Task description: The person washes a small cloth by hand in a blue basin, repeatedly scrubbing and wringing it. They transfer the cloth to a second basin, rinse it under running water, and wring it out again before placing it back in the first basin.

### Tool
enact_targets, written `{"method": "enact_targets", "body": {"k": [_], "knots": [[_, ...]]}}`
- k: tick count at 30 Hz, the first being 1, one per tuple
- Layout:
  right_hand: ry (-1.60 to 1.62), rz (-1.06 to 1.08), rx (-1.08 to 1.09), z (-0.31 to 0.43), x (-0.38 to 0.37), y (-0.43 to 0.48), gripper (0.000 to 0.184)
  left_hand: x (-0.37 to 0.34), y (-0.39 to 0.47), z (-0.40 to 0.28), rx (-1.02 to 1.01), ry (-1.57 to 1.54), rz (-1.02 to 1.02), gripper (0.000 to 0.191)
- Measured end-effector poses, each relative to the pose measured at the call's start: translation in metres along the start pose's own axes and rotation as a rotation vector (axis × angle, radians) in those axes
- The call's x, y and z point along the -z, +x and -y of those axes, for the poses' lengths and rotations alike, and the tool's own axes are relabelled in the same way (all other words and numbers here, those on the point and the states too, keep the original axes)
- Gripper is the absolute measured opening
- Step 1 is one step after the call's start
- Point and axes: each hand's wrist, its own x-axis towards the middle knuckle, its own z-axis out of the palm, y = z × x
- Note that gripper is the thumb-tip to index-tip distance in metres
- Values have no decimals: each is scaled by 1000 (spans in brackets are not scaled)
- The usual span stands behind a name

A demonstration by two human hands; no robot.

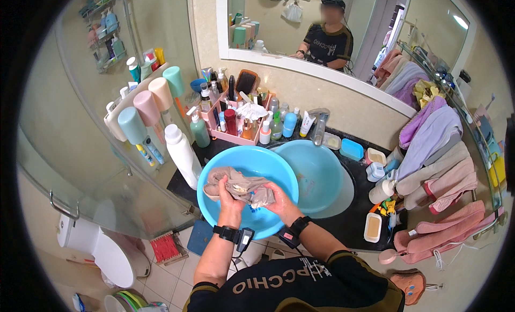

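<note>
A bunched taupe cloth (241, 187), looking wet, is held between both hands over a blue plastic basin (247, 227). My left hand (231, 199) grips its middle and left part, thumb on top. Around the right end of the cloth, my right hand (279, 201) is closed. Pale, whitish patches show on the fabric. The basin stands at the counter's front edge and overlaps a second light-blue basin (318, 179) in the sink, under the metal faucet (320, 129). Just left of the near basin stands a white bottle (183, 155).
Behind the basins are a pink organizer (237, 139), a green pump bottle (199, 131) and several small bottles. Soap dishes, one of them blue (351, 149), line the right of the black counter (346, 231). Towels (426, 135) hang at the right; a glass partition (120, 171) stands left.
</note>
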Motion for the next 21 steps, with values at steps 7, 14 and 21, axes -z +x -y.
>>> {"method": "enact_targets", "body": {"k": [7, 14, 21], "knots": [[289, -29, 198, -8, -20, 35, 30, 18, -4, 33, 82, 128, 0, 49], [-792, -170, 774, -39, -59, 18, 27, 19, 8, 9, 134, 72, -77, 44], [-1122, -441, 1022, -15, -88, 28, 23, 15, 15, 15, 261, 99, -39, 38]]}}
